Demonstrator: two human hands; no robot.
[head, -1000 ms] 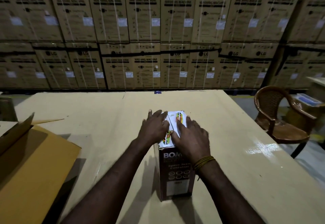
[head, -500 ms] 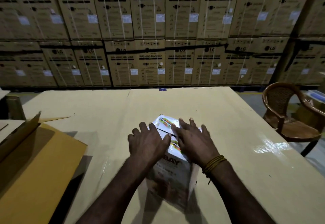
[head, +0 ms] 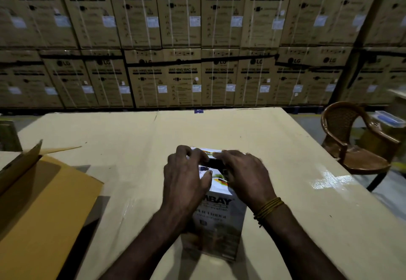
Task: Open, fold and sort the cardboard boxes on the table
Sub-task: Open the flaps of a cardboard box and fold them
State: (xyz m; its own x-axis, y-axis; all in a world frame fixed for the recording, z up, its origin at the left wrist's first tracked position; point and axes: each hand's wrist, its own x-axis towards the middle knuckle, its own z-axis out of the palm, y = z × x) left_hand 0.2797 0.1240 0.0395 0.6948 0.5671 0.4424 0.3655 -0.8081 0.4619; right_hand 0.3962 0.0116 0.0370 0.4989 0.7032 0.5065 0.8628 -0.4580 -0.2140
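Printed box (head: 219, 220) stands upright on the tabletop (head: 131, 148), near its front edge and about mid-width; lettering on the near face is motion-blurred. Left hand (head: 186, 178) rests on the top flaps, fingers curled at the seam, thumb pressed flat on the white flap. Right hand (head: 243, 174) sits just beside it, fingers curled over the same seam, where a dark gap shows between the flaps. Open brown carton (head: 39, 202) lies at the left edge. Brown chair (head: 356, 145) stands to the right. Stacked washing-machine cartons (head: 197, 38) fill the background.
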